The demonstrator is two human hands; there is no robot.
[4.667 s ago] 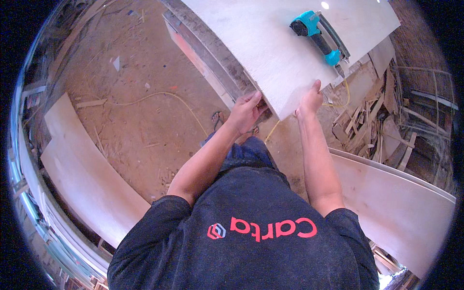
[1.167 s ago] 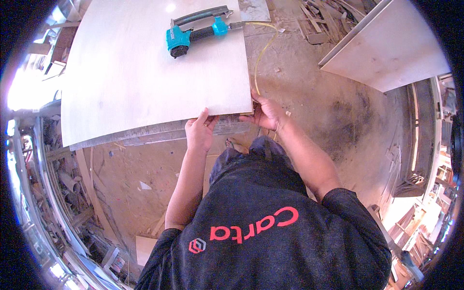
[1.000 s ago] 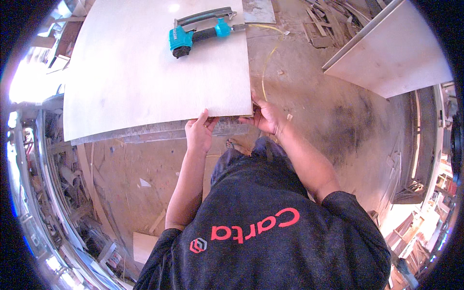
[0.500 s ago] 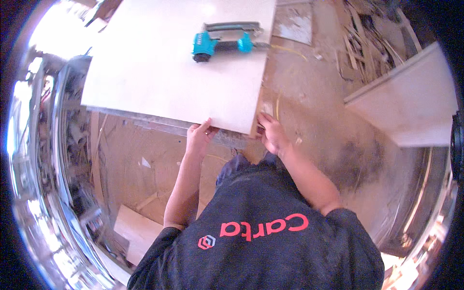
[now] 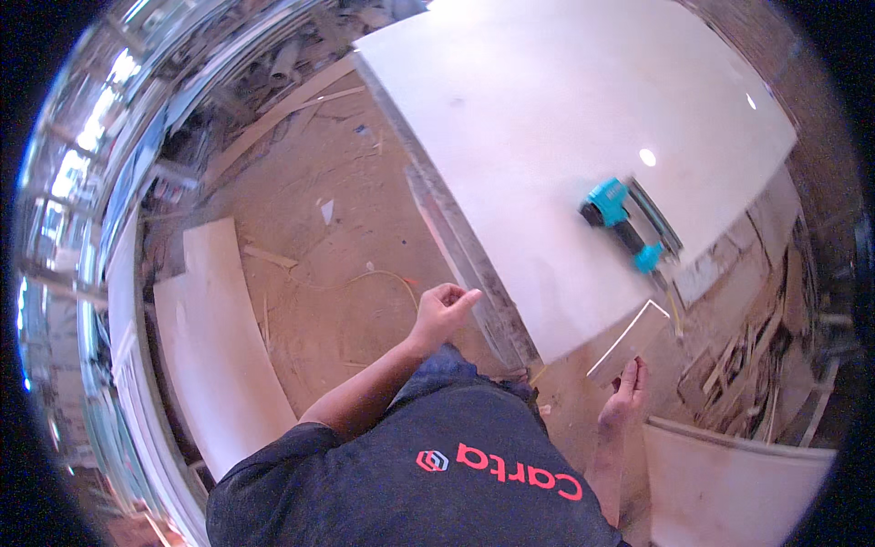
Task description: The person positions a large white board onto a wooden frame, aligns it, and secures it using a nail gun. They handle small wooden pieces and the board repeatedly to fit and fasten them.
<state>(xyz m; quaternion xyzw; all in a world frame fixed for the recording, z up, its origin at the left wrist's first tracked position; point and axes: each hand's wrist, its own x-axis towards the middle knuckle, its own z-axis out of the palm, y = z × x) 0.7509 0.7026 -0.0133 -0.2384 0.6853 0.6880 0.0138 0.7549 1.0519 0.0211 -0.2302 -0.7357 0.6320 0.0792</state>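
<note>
A large white panel (image 5: 547, 182) lies before me on a supporting frame with a dark side edge (image 5: 456, 237). On top of it rests a teal and black nail gun (image 5: 629, 223). My left hand (image 5: 442, 319) hovers by the panel's near left edge, fingers curled in with the thumb against them; nothing shows in it. To the right of the panel's near corner, my right hand (image 5: 624, 394) has its fingers pinched at a thin brown strip with white edges (image 5: 629, 342). The hand partly hides the strip's near end.
Pale boards (image 5: 214, 337) lie on the floor at left, beside long stacked material. A thin yellow hose (image 5: 392, 275) crosses the dirt floor. Scrap wood (image 5: 775, 337) is heaped at right, above another leaning pale board (image 5: 738, 483).
My view has turned, so the panel and nail gun appear farther right. Both hands have come off the panel's near corner; the right now has the white-edged strip.
</note>
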